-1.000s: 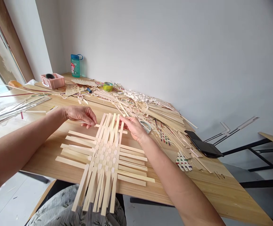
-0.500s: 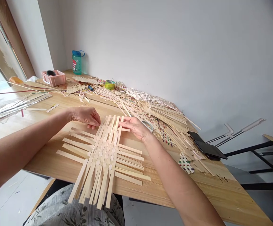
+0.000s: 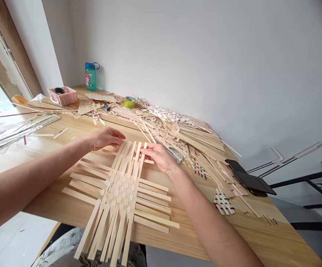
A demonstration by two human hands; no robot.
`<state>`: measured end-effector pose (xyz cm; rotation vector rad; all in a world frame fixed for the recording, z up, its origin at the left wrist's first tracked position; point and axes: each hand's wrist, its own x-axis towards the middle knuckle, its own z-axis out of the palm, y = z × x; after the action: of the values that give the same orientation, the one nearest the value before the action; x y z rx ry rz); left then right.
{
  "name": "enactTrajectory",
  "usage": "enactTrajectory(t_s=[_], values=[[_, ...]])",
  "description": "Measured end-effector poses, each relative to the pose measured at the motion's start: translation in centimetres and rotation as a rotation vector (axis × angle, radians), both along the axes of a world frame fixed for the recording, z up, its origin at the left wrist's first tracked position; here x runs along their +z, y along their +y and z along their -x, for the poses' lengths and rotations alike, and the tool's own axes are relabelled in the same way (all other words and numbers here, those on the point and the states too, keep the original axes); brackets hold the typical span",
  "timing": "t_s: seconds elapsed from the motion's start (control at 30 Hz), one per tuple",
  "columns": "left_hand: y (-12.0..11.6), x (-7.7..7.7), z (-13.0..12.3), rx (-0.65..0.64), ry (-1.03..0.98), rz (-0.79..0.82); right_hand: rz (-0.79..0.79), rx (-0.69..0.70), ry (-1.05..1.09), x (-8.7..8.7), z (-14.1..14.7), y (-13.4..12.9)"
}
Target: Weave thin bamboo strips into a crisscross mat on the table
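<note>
A partly woven mat (image 3: 120,189) of pale flat wooden strips lies in front of me, its strip ends fanning out on all sides. My right hand (image 3: 159,155) pinches an upright strip (image 3: 143,155) at the mat's far right edge between thumb and fingers. A crosswise strip (image 3: 149,161) pokes out just under those fingers. At the far left corner is my left hand (image 3: 108,138), its fingers stretched towards the strip tops and slightly apart. Whether its fingertips touch the strips is unclear. Near the left wrist, another crosswise strip end (image 3: 108,151) shows.
Scissors (image 3: 176,154) lie just beyond my right hand. Loose strips (image 3: 202,139) heap along the wall, with a yellow-green tape roll (image 3: 129,102) among them. A pink basket (image 3: 66,97), a teal bottle (image 3: 90,78) and a black phone-like case (image 3: 249,178) are also on the table (image 3: 205,230).
My left hand has loosened from a curled grip, its fingers extending right towards the strip tops. My right hand stays at the right edge, now pinching a strip. The view has shifted slightly.
</note>
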<state>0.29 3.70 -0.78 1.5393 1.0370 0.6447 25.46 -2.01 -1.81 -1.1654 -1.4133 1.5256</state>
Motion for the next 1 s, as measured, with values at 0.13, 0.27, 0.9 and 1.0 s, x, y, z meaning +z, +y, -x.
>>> enactTrajectory(t_s=[0.13, 0.27, 0.9, 1.0], values=[[-0.3, 0.0, -0.4, 0.079, -0.179, 0.234, 0.028, 0.008, 0.012, -0.3, 0.1, 0.0], [-0.8, -0.2, -0.9, 0.060, -0.206, 0.339, 0.088, 0.020, 0.032, -0.4, 0.4, -0.2], [1.7, -0.2, -3.2, 0.057, -0.125, 0.366, 0.274, -0.015, 0.049, -0.3, 0.9, 4.1], [1.3, -0.2, -3.1, 0.050, -0.143, 0.382, 0.298, 0.003, 0.123, -0.5, 0.8, 3.8]])
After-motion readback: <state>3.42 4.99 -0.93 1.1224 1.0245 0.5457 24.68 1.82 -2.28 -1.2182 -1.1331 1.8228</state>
